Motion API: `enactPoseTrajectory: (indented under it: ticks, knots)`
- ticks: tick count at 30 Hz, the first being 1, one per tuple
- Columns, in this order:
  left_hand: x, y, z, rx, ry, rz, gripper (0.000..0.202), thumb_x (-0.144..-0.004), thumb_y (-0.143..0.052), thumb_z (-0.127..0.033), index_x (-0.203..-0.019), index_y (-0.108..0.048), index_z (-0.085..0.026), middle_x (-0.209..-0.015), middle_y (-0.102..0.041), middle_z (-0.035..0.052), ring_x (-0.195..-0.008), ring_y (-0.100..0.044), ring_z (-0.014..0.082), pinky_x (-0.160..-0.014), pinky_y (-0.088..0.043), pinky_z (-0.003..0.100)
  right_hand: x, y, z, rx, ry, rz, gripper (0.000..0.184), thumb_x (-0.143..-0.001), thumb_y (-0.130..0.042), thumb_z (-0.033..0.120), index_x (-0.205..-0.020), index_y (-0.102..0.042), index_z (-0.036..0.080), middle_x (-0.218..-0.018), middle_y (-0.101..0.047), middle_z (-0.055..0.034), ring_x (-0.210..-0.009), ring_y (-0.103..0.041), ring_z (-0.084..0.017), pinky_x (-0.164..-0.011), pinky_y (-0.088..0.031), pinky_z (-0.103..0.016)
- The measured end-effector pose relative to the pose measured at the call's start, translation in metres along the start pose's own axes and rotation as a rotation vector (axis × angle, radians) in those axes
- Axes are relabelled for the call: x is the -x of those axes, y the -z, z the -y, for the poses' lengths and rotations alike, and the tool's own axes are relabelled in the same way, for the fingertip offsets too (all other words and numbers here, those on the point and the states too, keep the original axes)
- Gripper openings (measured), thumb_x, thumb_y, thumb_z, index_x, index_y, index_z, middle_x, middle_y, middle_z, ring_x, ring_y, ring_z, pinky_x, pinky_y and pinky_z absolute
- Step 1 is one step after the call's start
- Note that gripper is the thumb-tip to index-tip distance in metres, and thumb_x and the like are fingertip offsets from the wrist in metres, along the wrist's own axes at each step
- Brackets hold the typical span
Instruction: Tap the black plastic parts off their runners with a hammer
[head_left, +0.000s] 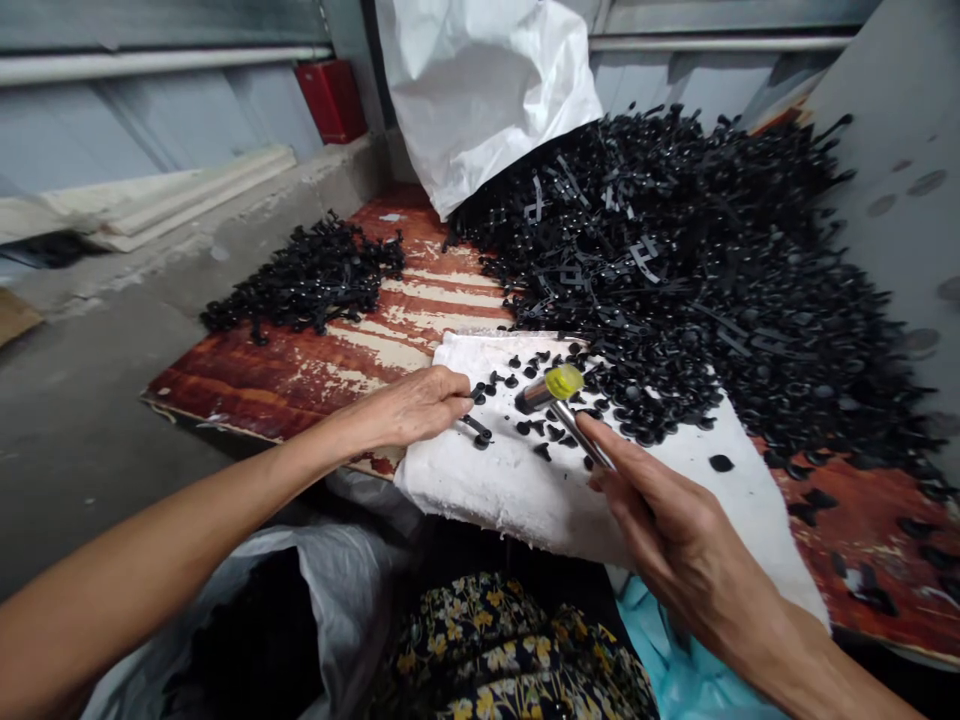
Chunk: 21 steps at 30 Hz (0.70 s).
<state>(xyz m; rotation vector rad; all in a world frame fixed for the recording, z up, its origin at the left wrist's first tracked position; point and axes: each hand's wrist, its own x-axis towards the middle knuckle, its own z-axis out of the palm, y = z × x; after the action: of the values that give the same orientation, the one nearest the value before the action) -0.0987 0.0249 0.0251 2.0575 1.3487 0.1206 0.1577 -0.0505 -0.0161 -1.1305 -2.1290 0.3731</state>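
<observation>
From my remote seat I'm looking at a weathered red-painted wooden board [300, 385], its paint peeling in pale streaks. A small heap of black plastic parts [300, 275] sits at 10 o'clock and a far larger heap of black plastic parts [660, 260] at 1 o'clock. A crumpled white cloth [517, 490] lies at 6 o'clock, and loose black pieces [862, 540] dot the bare wood at 4 o'clock.

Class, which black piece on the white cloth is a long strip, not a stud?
The strip just right of the left hand; the pieces around it are single studs.
</observation>
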Motion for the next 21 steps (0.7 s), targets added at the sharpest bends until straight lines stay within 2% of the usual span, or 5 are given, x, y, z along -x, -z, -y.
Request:
enactPoseTrajectory:
  ticks: [5,9,12,17,21]
  knots:
    - [-0.001,0.002,-0.001,0.014,0.042,0.014,0.020,-0.080,-0.044,-0.027,-0.063,-0.045,-0.018,-0.054,-0.041,-0.0037,-0.052,-0.039,0.0104,-0.051,-0.025,0.024,-0.026,-0.006,0.003,0.044,0.092,0.026,0.048,-0.089,-0.040,0.004,-0.136,-0.051,0.005,-0.118,-0.067,-0.0215,-0.114,-0.064,-0.029,-0.095,-0.053,-0.047]
    - [0.002,0.001,-0.001,0.010,0.079,0.026,0.019,-0.081,-0.043,-0.028,-0.065,-0.048,-0.017,-0.057,-0.044,-0.0025,-0.056,-0.043,0.0120,-0.053,-0.027,0.025,-0.038,-0.015,0.003,0.089,0.113,0.058,0.053,-0.087,-0.038,0.003,-0.139,-0.048,0.008,-0.105,-0.069,-0.0182,-0.105,-0.067,-0.030,-0.087,-0.057,-0.049]
    - [0.001,0.000,0.000,0.021,0.063,0.028,0.020,-0.081,-0.044,-0.028,-0.064,-0.048,-0.018,-0.056,-0.042,-0.0030,-0.055,-0.041,0.0116,-0.052,-0.027,0.024,-0.040,-0.018,0.003,0.133,0.100,0.121,0.056,-0.085,-0.036,0.002,-0.139,-0.049,0.012,-0.097,-0.069,-0.0143,-0.092,-0.069,-0.027,-0.080,-0.059,-0.046]
    - [-0.001,-0.001,0.002,0.049,0.063,0.037,0.021,-0.082,-0.043,-0.027,-0.064,-0.047,-0.018,-0.056,-0.044,-0.0026,-0.053,-0.040,0.0106,-0.051,-0.026,0.025,-0.042,-0.016,0.005,0.091,0.121,-0.026,0.059,-0.087,-0.039,0.004,-0.144,-0.041,0.017,-0.090,-0.065,-0.0094,-0.067,-0.064,-0.019,-0.064,-0.058,-0.033]
    - [0.000,-0.002,0.003,0.105,0.051,0.036,0.021,-0.082,-0.044,-0.027,-0.063,-0.044,-0.019,-0.054,-0.039,-0.0041,-0.051,-0.037,0.0103,-0.049,-0.023,0.025,-0.043,-0.016,0.003,0.204,0.137,0.091,0.056,-0.086,-0.037,0.005,-0.140,-0.046,0.016,-0.080,-0.062,-0.0071,-0.053,-0.056,-0.016,-0.049,-0.053,-0.029]
